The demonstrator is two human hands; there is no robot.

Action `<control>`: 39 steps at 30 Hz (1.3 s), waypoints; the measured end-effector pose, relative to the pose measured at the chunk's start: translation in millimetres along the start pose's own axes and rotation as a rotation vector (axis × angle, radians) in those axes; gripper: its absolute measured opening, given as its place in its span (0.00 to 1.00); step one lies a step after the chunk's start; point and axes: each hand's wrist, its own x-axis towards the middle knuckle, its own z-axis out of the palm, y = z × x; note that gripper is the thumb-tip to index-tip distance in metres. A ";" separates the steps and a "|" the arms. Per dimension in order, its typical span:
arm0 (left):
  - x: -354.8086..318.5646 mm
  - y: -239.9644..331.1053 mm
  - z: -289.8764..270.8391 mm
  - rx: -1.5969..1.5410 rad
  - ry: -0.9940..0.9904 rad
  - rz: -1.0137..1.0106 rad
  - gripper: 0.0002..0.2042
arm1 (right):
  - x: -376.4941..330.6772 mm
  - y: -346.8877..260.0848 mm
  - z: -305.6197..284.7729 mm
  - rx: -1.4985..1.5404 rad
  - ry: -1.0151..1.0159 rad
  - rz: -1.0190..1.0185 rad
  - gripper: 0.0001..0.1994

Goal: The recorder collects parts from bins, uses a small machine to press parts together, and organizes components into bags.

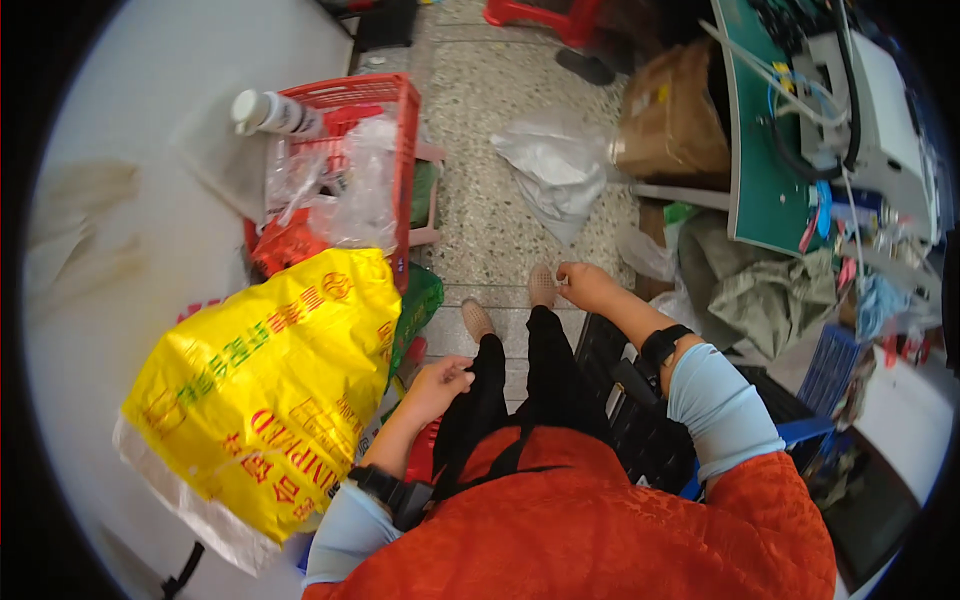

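Left hand [437, 383]: I see it resting on my left thigh, fingers curled loosely, grip holding nothing.
Right hand [583, 284]: fingers pinched together near my knee; whether something is pinched I cannot tell.
Yellow sack [265, 385]: on the tabletop [110, 250], just beside my left arm.
Red basket [385, 130]: behind the sack, stuffed with clear plastic bags.
Floor [480, 150]: crumpled grey bag ahead.

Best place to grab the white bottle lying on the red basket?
Probably the white bottle's middle body, coming from above. It lies on its side across the red basket's rim, cap end pointing left, so the round barrel is exposed on top, with crumpled clear plastic just below it.
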 end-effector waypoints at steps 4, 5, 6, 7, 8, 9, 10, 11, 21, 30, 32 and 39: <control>100.7 -40.2 4.8 0.136 0.035 0.042 0.11 | 4.1 37.5 43.0 0.097 0.073 0.100 0.12; 120.4 -39.6 4.0 0.249 0.085 0.041 0.10 | 5.0 50.2 59.7 0.128 0.124 0.101 0.12; 135.9 -44.9 2.1 0.396 0.204 0.089 0.12 | 6.5 58.1 73.8 0.157 0.177 0.093 0.12; 149.3 -42.9 2.6 0.466 0.273 0.068 0.14 | 3.9 61.2 86.5 0.146 0.162 0.116 0.12; 159.1 -45.1 2.8 0.462 0.265 0.054 0.14 | 2.3 59.8 94.7 0.148 0.149 0.125 0.12; 167.7 -48.0 2.3 0.514 0.348 0.105 0.16 | 1.9 57.1 100.8 0.162 0.078 0.125 0.12; 174.3 -49.3 2.4 0.567 0.428 0.158 0.17 | 1.5 55.9 106.3 0.176 0.010 0.127 0.12; 179.4 -49.5 -0.6 0.571 0.425 0.147 0.17 | 5.9 57.0 115.2 0.173 -0.017 0.132 0.13; 367.9 -53.5 -71.1 0.813 0.771 0.381 0.35 | 138.7 119.3 171.8 0.311 0.116 0.170 0.14; 437.5 -13.1 -132.9 0.910 1.234 0.288 0.47 | 276.6 164.4 214.8 0.303 0.133 -0.085 0.12; 451.9 -27.3 -159.1 0.872 1.412 0.283 0.44 | 302.9 161.0 212.7 0.245 0.163 -0.152 0.12; 505.8 -53.9 -123.7 0.049 1.020 0.381 0.13 | 365.5 89.8 164.4 0.464 0.230 -0.207 0.19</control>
